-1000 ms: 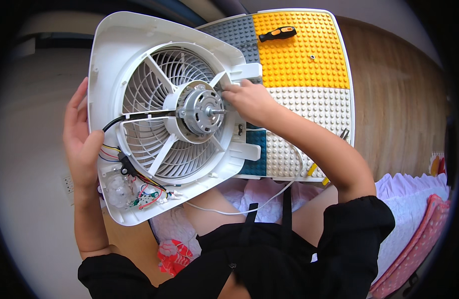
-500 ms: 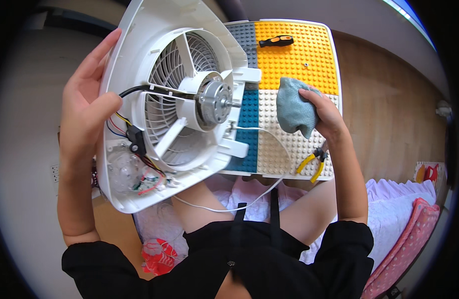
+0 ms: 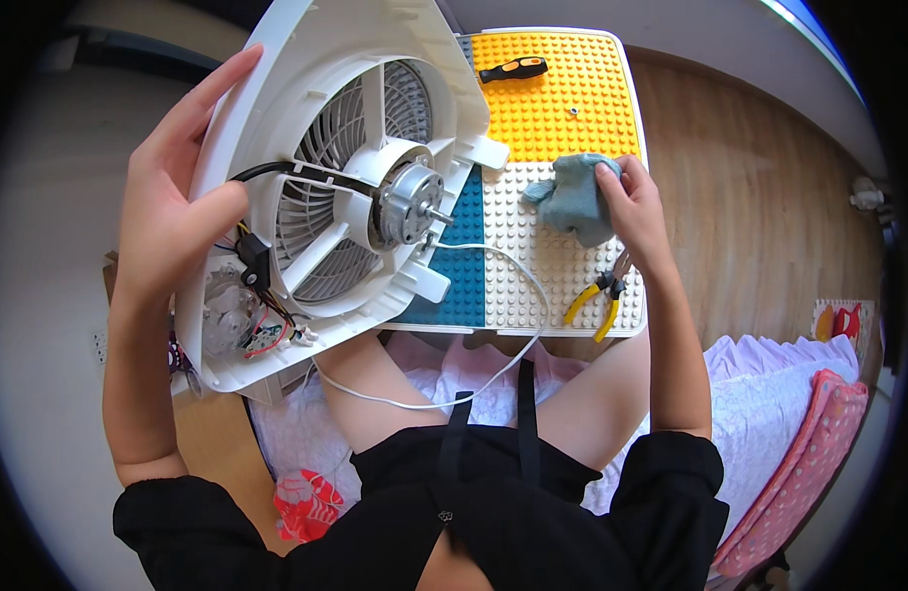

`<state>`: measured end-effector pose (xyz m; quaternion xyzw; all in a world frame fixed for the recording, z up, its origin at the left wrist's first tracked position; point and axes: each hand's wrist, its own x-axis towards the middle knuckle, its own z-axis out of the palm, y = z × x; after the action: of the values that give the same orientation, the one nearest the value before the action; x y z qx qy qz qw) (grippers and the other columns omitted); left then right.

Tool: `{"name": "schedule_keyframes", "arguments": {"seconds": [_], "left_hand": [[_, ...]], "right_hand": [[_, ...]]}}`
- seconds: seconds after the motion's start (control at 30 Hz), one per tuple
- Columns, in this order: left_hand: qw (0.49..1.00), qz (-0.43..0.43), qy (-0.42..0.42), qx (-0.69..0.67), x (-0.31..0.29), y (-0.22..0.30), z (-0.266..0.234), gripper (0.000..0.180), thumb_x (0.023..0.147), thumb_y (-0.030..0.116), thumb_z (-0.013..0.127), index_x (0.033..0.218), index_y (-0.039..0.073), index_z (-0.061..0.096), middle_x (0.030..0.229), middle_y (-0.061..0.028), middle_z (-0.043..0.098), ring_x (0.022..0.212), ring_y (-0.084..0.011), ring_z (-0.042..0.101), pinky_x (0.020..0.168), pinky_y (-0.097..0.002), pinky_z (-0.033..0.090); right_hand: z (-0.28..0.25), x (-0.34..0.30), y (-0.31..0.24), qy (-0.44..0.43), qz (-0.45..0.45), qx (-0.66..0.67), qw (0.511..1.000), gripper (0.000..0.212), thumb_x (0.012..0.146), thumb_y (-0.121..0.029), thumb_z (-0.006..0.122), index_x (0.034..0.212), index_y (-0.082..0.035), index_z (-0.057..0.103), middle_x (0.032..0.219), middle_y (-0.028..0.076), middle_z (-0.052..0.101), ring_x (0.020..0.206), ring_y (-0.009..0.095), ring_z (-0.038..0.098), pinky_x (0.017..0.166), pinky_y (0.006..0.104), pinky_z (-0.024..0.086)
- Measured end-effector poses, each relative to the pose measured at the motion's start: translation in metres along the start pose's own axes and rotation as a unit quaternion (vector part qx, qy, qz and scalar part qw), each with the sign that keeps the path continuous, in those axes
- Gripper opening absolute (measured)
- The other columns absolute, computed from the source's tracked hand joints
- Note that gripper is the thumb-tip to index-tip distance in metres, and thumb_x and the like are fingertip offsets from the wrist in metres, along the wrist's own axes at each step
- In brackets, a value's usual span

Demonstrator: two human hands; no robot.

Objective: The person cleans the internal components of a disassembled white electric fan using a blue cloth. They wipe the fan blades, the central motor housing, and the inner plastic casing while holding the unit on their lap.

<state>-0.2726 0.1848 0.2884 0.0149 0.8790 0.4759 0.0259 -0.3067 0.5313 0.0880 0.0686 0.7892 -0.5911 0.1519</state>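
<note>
My left hand [image 3: 193,192] grips the left edge of a white fan housing [image 3: 375,300], which stands tilted over the left part of the table. Inside it are a round grille and a silver motor [image 3: 409,204] with a bare shaft. Black and coloured wires run along the housing near my left thumb, down to a small circuit board [image 3: 269,335]. A thin white cord [image 3: 538,281] loops from the housing over the table edge and my legs. Above the white studs, my right hand [image 3: 633,202] holds a crumpled grey-green cloth [image 3: 579,209] between thumb and fingers.
The studded table top [image 3: 562,64] bears an orange-and-black screwdriver [image 3: 514,69], a small metal nut [image 3: 574,111] and yellow-handled pliers [image 3: 599,297] beneath my right wrist. White bedding [image 3: 759,414] and a pink dotted cloth [image 3: 808,463] lie at the lower right.
The cloth has shifted and crumpled differently in my right hand. The table and housing sit slightly lower and further left in view; my left hand keeps its hold.
</note>
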Motion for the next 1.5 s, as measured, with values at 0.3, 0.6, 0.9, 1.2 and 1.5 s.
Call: {"name": "schedule_keyframes", "arguments": {"seconds": [0.3, 0.6, 0.9, 1.2, 1.5], "left_hand": [[1.000, 0.013, 0.007, 0.007, 0.000, -0.009, -0.005, 0.076, 0.056, 0.007, 0.047, 0.132, 0.006, 0.048, 0.112, -0.0116, 0.057, 0.105, -0.0192, 0.053, 0.097, -0.0286, 0.035], [1.000, 0.017, 0.011, 0.012, 0.000, -0.005, -0.003, 0.076, 0.056, 0.007, 0.045, 0.131, 0.006, 0.049, 0.112, -0.0115, 0.057, 0.104, -0.0185, 0.053, 0.096, -0.0271, 0.036], [0.999, 0.031, 0.019, 0.008, -0.003, -0.009, -0.003, 0.075, 0.056, 0.005, 0.043, 0.131, 0.005, 0.049, 0.113, -0.0107, 0.057, 0.102, -0.0171, 0.053, 0.095, -0.0256, 0.036], [1.000, 0.030, 0.010, 0.001, -0.004, -0.005, 0.002, 0.073, 0.058, 0.000, 0.042, 0.131, 0.007, 0.050, 0.113, -0.0080, 0.057, 0.104, -0.0148, 0.053, 0.093, -0.0234, 0.036], [0.999, 0.011, -0.008, 0.052, -0.005, 0.000, 0.000, 0.081, 0.053, 0.003, 0.041, 0.135, 0.002, 0.043, 0.126, -0.0156, 0.052, 0.118, -0.0229, 0.049, 0.104, -0.0337, 0.030]], "right_hand": [[-0.022, -0.016, -0.030, -0.140, -0.115, 0.285, 0.941, 0.029, 0.093, -0.018, 0.051, 0.108, 0.005, 0.059, 0.111, 0.011, 0.061, 0.099, 0.014, 0.057, 0.090, 0.0281, 0.043], [0.030, 0.000, 0.000, -0.134, -0.056, 0.075, 0.987, 0.053, 0.086, -0.011, 0.060, 0.133, -0.004, 0.038, 0.114, 0.015, 0.057, 0.103, 0.020, 0.058, 0.086, 0.0299, 0.047], [0.072, 0.000, -0.044, -0.225, 0.004, 0.126, 0.966, 0.024, 0.083, -0.010, 0.062, 0.106, -0.001, 0.063, 0.097, 0.008, 0.063, 0.084, 0.012, 0.061, 0.074, 0.0252, 0.049], [0.145, 0.041, -0.046, 0.033, -0.324, -0.388, 0.862, 0.037, 0.080, -0.005, 0.054, 0.116, -0.011, 0.057, 0.088, 0.015, 0.050, 0.080, 0.029, 0.057, 0.062, 0.0376, 0.051], [0.154, 0.065, -0.019, -0.101, -0.332, -0.476, 0.808, 0.030, 0.085, -0.012, 0.048, 0.114, -0.013, 0.058, 0.080, 0.014, 0.058, 0.072, 0.032, 0.062, 0.057, 0.0398, 0.051]]}}
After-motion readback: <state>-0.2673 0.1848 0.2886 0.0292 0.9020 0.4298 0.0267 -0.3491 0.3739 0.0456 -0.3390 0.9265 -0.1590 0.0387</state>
